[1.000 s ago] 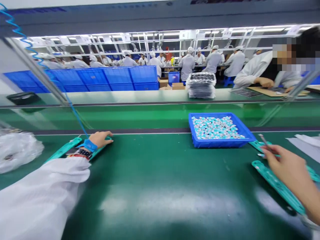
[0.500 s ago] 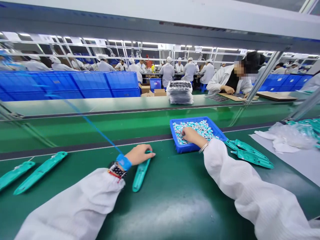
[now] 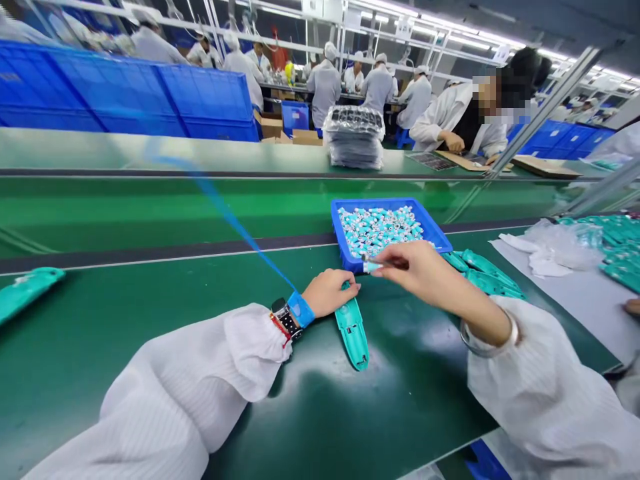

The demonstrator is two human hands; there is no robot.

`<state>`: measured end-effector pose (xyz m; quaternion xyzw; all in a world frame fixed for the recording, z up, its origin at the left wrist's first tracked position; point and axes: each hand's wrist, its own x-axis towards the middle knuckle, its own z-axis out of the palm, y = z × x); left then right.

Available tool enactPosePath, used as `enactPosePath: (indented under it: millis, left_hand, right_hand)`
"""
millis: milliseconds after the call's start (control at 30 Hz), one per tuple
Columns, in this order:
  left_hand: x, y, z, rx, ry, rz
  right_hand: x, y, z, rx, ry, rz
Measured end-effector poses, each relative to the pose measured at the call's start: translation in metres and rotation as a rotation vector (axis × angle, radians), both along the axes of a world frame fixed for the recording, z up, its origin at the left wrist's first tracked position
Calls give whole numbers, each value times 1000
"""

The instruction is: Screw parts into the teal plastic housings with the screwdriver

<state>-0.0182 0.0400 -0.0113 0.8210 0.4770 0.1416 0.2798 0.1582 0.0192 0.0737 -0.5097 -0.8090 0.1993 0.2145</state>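
My left hand (image 3: 329,291) rests curled on the top end of a teal plastic shell (image 3: 352,327) that lies on the green bench mat (image 3: 150,313). A blue wrist strap with a coiled cord is on that wrist. My right hand (image 3: 417,265) is closed on thin tweezers that carry a small teal and silver part (image 3: 371,267) just above the shell's top end. Right behind it stands a blue tray (image 3: 440,235) full of several of the same small parts.
More teal shells (image 3: 483,273) lie right of the tray, and one teal shell (image 3: 25,291) at the far left. White sheets and plastic bags (image 3: 555,247) cover the right side. A conveyor belt (image 3: 150,213) runs behind the bench. A stack of black trays (image 3: 354,137) and seated workers lie beyond.
My right hand came out of the blue tray with a small part in the tweezers and moved left to the shell. My left hand pulled the shell closer to the tray.
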Motion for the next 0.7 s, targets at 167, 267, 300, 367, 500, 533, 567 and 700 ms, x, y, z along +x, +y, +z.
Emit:
enactPosePath:
  millis: [167, 267, 300, 367, 500, 533, 567, 700]
  left_hand:
    - [2, -1, -2, 9, 14, 24]
    - [1, -1, -3, 20, 22, 15]
    - [1, -1, -2, 14, 21, 5]
    - [1, -2, -2, -12, 2, -26]
    - [1, -3, -1, -70, -102, -64]
    - [2, -3, -1, -77, -124, -61]
    - [2, -4, -1, -79, -138, -55]
    - [4, -6, -2, -47, -138, -47]
  right_hand:
    - [3, -23, -15, 10, 85, -72]
    - [7, -7, -24, 140, 89, -253]
    - [8, 0, -26, 168, 86, -291]
    - [11, 14, -29, 208, 82, -342]
    - [29, 33, -24, 234, 82, -393]
    - [38, 34, -19, 233, 79, -404]
    - [49, 34, -14, 232, 73, -417]
    - [102, 12, -2, 156, -6, -450]
